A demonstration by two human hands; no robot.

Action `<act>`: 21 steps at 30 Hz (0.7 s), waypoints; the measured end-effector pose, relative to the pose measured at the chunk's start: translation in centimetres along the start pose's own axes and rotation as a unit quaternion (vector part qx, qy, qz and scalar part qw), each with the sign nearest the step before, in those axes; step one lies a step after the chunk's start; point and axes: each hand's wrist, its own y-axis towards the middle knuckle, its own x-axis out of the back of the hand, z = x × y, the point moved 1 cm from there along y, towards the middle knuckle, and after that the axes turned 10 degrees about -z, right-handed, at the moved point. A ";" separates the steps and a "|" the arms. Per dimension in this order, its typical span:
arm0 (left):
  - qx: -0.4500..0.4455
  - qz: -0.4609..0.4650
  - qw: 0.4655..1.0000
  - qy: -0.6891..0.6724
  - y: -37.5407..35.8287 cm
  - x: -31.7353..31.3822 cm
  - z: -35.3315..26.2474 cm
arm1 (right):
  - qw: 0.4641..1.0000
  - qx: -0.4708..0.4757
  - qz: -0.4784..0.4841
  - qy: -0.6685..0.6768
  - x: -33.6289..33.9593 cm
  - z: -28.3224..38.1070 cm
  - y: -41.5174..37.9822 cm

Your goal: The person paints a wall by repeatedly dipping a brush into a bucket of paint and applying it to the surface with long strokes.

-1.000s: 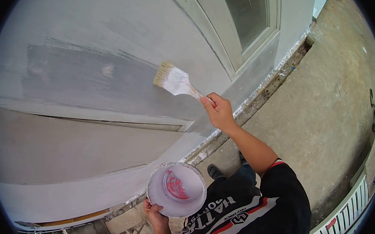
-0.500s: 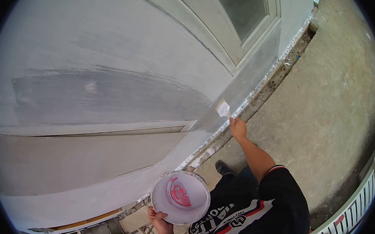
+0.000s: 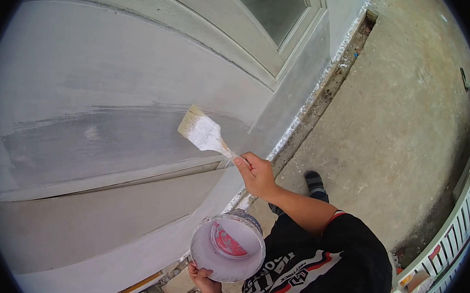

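My right hand (image 3: 258,173) grips the handle of a wide paintbrush (image 3: 203,133) whose ferrule is coated in white and whose bristles are pale yellow. The brush is lifted, its bristles pointing up and left, and it overlaps the grey damp-looking band on the wall (image 3: 131,72). My left hand (image 3: 203,276) holds a paint bucket (image 3: 201,252) by its rim, thumb over the edge. White residue lines the bucket inside, and a red patch shows at its bottom. The bucket tilts so its mouth faces up at me.
A framed glass pane (image 3: 274,7) is set in the wall above. Along the wall's foot runs a narrow gutter (image 3: 324,99) with white splatter, beside a concrete floor (image 3: 391,124). A white slatted railing (image 3: 444,254) stands at lower right. One sandalled foot (image 3: 314,182) shows.
My right hand has raised the brush up and left, away from the wall's lower edge and nearer to me. A foot has come into view on the concrete. The left hand keeps the bucket.
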 end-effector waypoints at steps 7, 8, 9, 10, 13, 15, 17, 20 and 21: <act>-0.010 -0.016 1.000 -0.010 -0.7 -0.6 -0.1 | 0.997 0.003 -0.009 -0.078 1.3 -9.8 3.7; -0.009 -0.015 1.000 -0.013 -0.6 -0.6 -0.2 | 0.995 0.005 -0.023 -0.097 2.1 -12.3 3.7; -0.010 -0.020 1.000 -0.013 -0.6 -0.7 -0.4 | 0.990 0.003 -0.033 -0.136 3.1 -14.6 3.6; -0.009 -0.026 1.000 -0.012 -0.7 -0.8 -0.5 | 0.983 0.000 -0.043 -0.176 4.2 -16.7 3.5; -0.009 -0.025 1.000 -0.014 -0.9 -0.8 -0.3 | 0.956 -0.030 -0.066 -0.286 6.7 -21.5 3.2; -0.013 -0.022 1.000 -0.010 -0.8 -0.8 -0.3 | 0.940 -0.064 -0.088 -0.324 7.1 -23.3 3.0; -0.018 -0.020 1.000 0.000 -1.0 -1.1 -0.3 | 0.925 -0.081 -0.088 -0.361 6.4 -24.2 3.2; -0.001 -0.020 1.000 0.006 -1.1 -1.1 -0.2 | 0.932 -0.080 -0.072 -0.346 4.9 -24.2 3.6; -0.003 -0.025 1.000 0.012 -1.0 -1.0 -0.1 | 0.940 -0.075 -0.064 -0.328 4.2 -23.8 3.6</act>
